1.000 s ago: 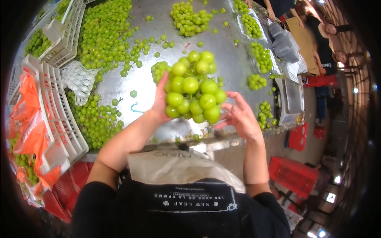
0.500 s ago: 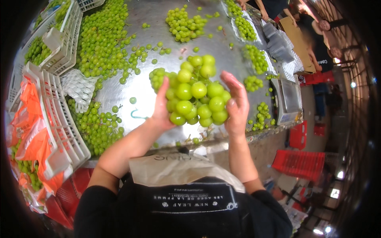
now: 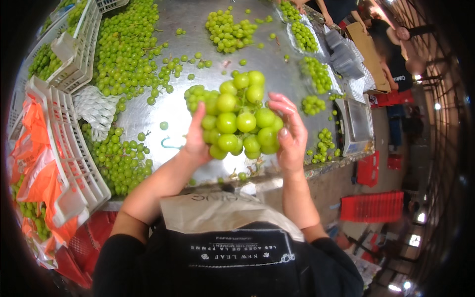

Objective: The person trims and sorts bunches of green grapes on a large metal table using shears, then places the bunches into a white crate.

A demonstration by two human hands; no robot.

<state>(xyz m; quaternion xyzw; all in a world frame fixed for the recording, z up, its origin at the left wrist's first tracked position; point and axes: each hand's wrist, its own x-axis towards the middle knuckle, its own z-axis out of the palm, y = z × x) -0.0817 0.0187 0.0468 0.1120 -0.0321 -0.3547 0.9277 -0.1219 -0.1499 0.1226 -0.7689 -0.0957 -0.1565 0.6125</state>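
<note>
A bunch of large green grapes (image 3: 246, 122) is held up between my two hands above the metal table. My left hand (image 3: 197, 139) cups its left side, thumb raised along the grapes and the other fingers hidden behind them. At the right side, my right hand (image 3: 291, 132) is curved round the bunch, its thumb against the grapes. Behind the held bunch, at its left, more green grapes (image 3: 195, 94) show, partly covered. Beyond it on the table lies another bunch of grapes (image 3: 229, 32).
Piled grapes (image 3: 126, 54) cover the table's left side, beside white plastic crates (image 3: 74, 153) and white foam netting (image 3: 95, 110). A scale (image 3: 358, 123), clear plastic containers (image 3: 344, 57) and smaller bunches (image 3: 324, 144) stand right. Other people (image 3: 391, 44) are at the far right. Red crates (image 3: 372, 207) stand below.
My right hand's fingers have tipped inward and lower, closer to the bunch. The held bunch has turned very slightly, still between both hands.
</note>
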